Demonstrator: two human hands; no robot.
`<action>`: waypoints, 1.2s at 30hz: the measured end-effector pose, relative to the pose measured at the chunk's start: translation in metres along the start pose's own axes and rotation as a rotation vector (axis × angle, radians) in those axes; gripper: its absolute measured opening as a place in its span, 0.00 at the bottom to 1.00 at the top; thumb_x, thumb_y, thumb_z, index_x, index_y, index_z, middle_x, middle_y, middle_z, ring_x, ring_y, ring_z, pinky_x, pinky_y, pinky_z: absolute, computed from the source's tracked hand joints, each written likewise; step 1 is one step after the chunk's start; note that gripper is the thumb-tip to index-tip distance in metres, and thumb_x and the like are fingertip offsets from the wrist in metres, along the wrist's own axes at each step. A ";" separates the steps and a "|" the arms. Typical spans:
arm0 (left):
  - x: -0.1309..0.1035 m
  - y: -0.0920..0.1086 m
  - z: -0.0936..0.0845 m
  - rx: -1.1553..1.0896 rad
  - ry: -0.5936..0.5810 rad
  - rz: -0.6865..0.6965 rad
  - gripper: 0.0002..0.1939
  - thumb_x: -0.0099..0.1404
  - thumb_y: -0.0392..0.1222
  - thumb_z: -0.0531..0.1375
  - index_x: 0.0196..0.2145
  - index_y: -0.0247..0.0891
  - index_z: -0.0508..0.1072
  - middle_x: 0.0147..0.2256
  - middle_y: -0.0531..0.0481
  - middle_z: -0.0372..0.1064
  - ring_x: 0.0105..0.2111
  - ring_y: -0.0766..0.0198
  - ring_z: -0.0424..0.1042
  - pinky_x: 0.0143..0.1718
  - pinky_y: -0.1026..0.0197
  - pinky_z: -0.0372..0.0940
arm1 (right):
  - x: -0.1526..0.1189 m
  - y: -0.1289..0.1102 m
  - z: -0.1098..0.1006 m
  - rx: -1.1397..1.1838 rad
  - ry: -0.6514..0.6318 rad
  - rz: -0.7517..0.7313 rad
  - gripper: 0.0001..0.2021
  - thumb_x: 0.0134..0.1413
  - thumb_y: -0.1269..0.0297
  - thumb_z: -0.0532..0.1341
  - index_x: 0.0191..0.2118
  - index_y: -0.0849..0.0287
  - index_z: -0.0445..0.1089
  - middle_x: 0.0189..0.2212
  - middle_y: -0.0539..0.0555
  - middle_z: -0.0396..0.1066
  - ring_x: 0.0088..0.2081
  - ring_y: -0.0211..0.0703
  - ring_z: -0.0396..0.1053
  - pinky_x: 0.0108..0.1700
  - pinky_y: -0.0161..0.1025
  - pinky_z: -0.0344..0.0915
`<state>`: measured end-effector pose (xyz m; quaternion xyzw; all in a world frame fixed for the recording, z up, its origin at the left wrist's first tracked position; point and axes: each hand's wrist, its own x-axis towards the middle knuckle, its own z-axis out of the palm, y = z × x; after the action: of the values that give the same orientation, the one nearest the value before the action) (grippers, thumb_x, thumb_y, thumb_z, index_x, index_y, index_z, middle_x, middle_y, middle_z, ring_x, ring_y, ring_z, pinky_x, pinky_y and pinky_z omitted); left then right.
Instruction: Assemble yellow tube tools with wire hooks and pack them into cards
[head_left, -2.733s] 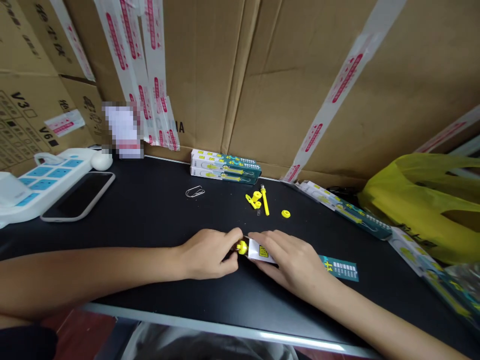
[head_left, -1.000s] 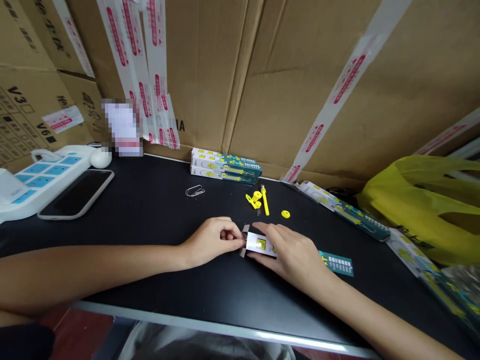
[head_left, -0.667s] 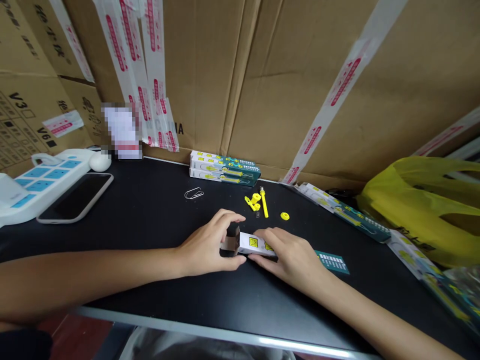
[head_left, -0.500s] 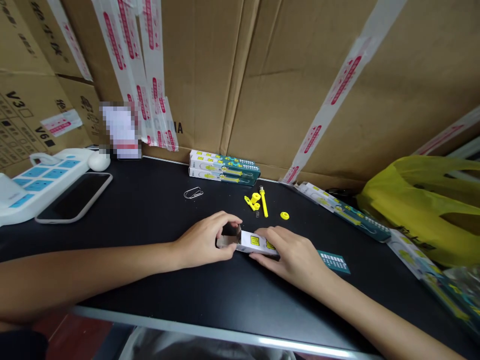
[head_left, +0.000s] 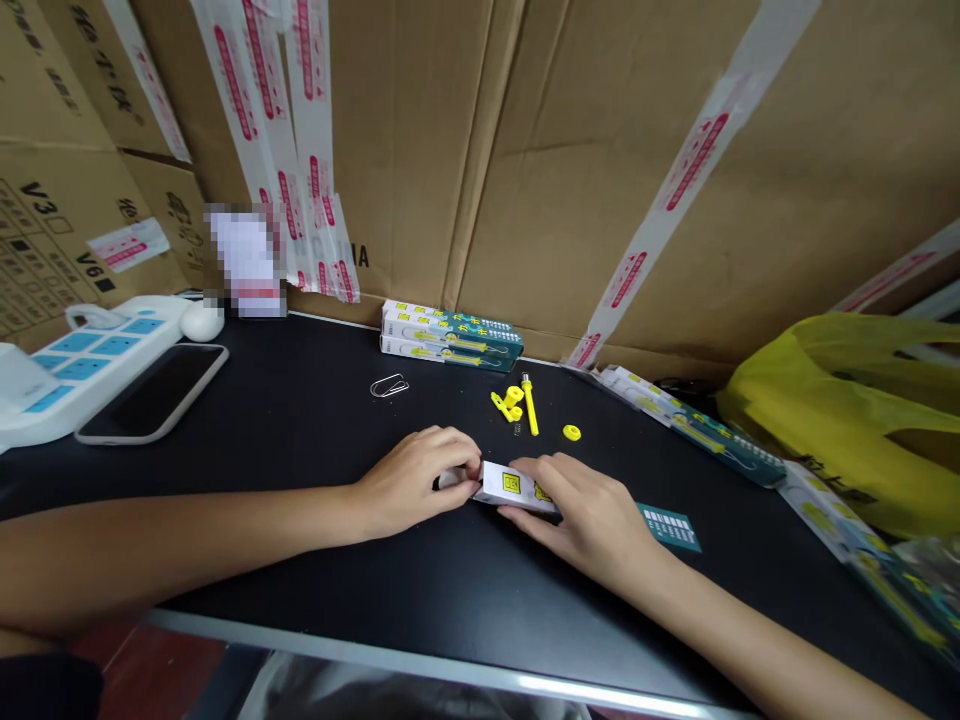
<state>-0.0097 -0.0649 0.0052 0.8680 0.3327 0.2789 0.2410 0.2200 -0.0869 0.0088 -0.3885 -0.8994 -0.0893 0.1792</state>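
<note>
A slim white and teal cardboard box with yellow printed characters lies on the black table in front of me. My right hand is wrapped over its middle, thumb on the near side, and hides much of it. The teal far end shows beyond my wrist. At the box's left end, my left hand is closed, thumb and fingertips pinching at the end flap, which they mostly hide. Behind the box lie yellow plastic pieces, a yellow rod, a small spring and a yellow ring.
Similar boxes are stacked at the back, with others along the right beside a yellow plastic bag. Wire hooks lie left of centre. A phone and a power strip occupy the left.
My left fingers have closed from a wide curve onto the box's left end, covering the flap that stood open there. My right hand keeps its hold, and the box stays in place.
</note>
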 end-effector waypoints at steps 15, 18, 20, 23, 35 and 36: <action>0.001 -0.004 0.007 -0.647 -0.024 -0.249 0.10 0.61 0.44 0.58 0.37 0.37 0.63 0.32 0.53 0.62 0.32 0.69 0.63 0.32 0.65 0.59 | 0.000 0.002 -0.003 -0.012 0.039 -0.051 0.14 0.58 0.57 0.57 0.44 0.61 0.65 0.30 0.54 0.71 0.30 0.42 0.69 0.30 0.36 0.63; 0.001 -0.005 0.008 -0.655 -0.002 -0.261 0.10 0.61 0.43 0.58 0.38 0.38 0.61 0.32 0.54 0.62 0.32 0.68 0.64 0.33 0.65 0.59 | 0.000 0.003 -0.003 -0.011 0.040 -0.050 0.14 0.58 0.57 0.58 0.44 0.61 0.65 0.30 0.54 0.71 0.30 0.42 0.68 0.30 0.36 0.62; 0.001 -0.004 0.009 -0.652 0.015 -0.266 0.11 0.60 0.41 0.59 0.37 0.39 0.59 0.31 0.55 0.61 0.31 0.69 0.63 0.32 0.66 0.59 | 0.000 0.003 -0.003 -0.012 0.035 -0.051 0.14 0.58 0.57 0.58 0.44 0.61 0.65 0.30 0.54 0.71 0.30 0.42 0.68 0.30 0.36 0.62; 0.001 -0.004 0.008 -0.633 0.037 -0.264 0.11 0.60 0.40 0.59 0.33 0.39 0.57 0.30 0.56 0.59 0.29 0.71 0.61 0.30 0.67 0.58 | 0.000 0.002 -0.002 -0.017 0.032 -0.053 0.14 0.58 0.57 0.58 0.44 0.62 0.65 0.30 0.54 0.71 0.30 0.42 0.68 0.30 0.36 0.62; 0.000 -0.002 0.010 -0.451 0.008 -0.264 0.11 0.60 0.43 0.57 0.25 0.36 0.61 0.23 0.57 0.58 0.22 0.72 0.55 0.24 0.68 0.52 | 0.000 0.000 -0.001 -0.063 0.025 -0.089 0.14 0.59 0.57 0.57 0.45 0.62 0.66 0.30 0.55 0.71 0.30 0.42 0.67 0.31 0.38 0.62; 0.000 -0.001 0.009 -0.417 0.009 -0.246 0.11 0.60 0.43 0.57 0.25 0.37 0.61 0.24 0.57 0.58 0.22 0.72 0.55 0.24 0.68 0.53 | 0.000 0.000 -0.001 -0.063 0.023 -0.094 0.14 0.59 0.57 0.57 0.45 0.63 0.66 0.30 0.55 0.71 0.30 0.43 0.67 0.31 0.38 0.62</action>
<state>-0.0041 -0.0670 -0.0022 0.7512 0.3722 0.3141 0.4455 0.2208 -0.0874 0.0098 -0.3505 -0.9113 -0.1304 0.1725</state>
